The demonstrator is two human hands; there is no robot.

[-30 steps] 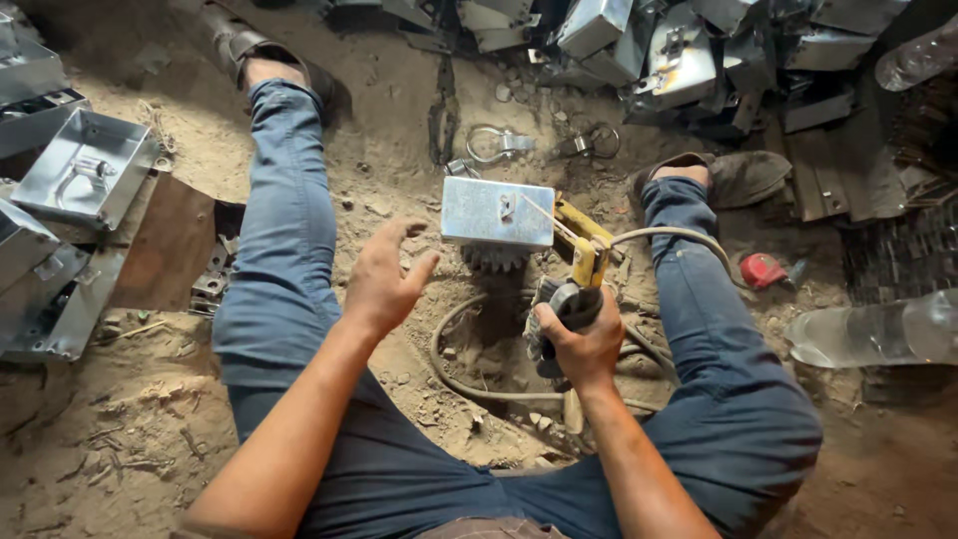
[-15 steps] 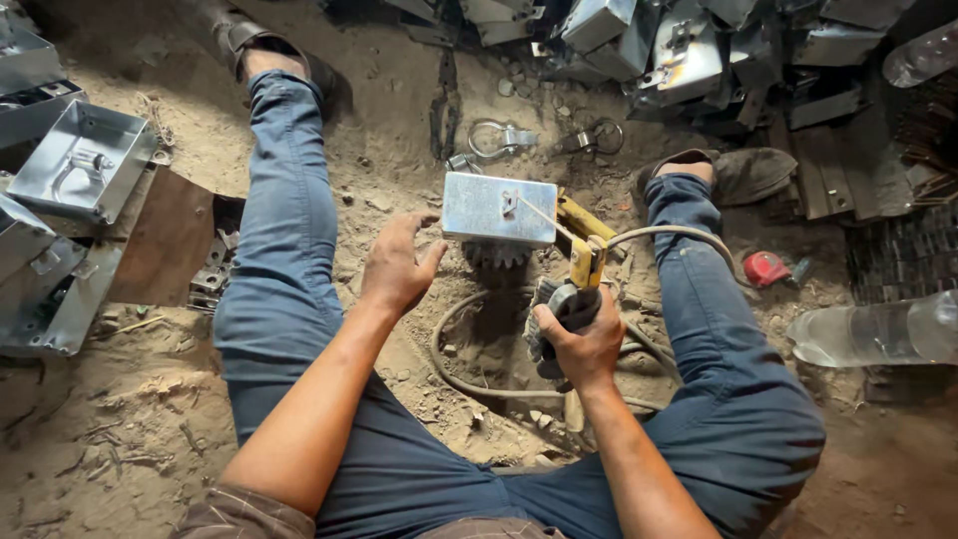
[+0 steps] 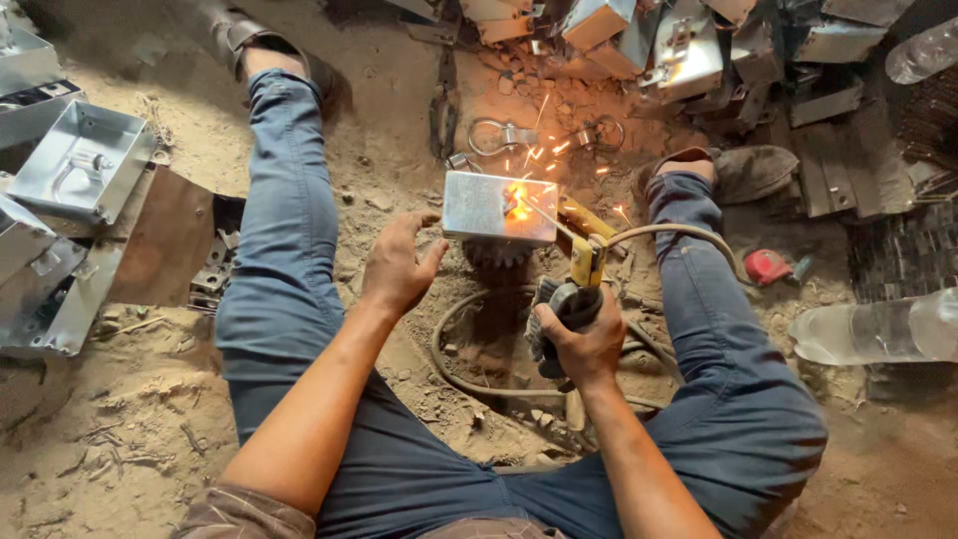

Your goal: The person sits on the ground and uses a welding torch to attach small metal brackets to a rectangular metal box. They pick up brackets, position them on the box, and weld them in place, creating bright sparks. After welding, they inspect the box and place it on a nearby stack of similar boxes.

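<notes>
My right hand (image 3: 584,334) is clenched around the electrode holder (image 3: 581,274), its rod sparking on the metal box (image 3: 489,205) (propped on a gear between my knees). My left hand (image 3: 399,265), fingers loosely spread, steadies the box's edge. Mid-weld, I judge; next needs a steady arc.

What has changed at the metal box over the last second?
A bright arc and sparks now burn where the electrode meets the metal box. The left hand has moved in beside the box's left edge. The right hand still grips the yellow electrode holder; box and legs unmoved.
</notes>
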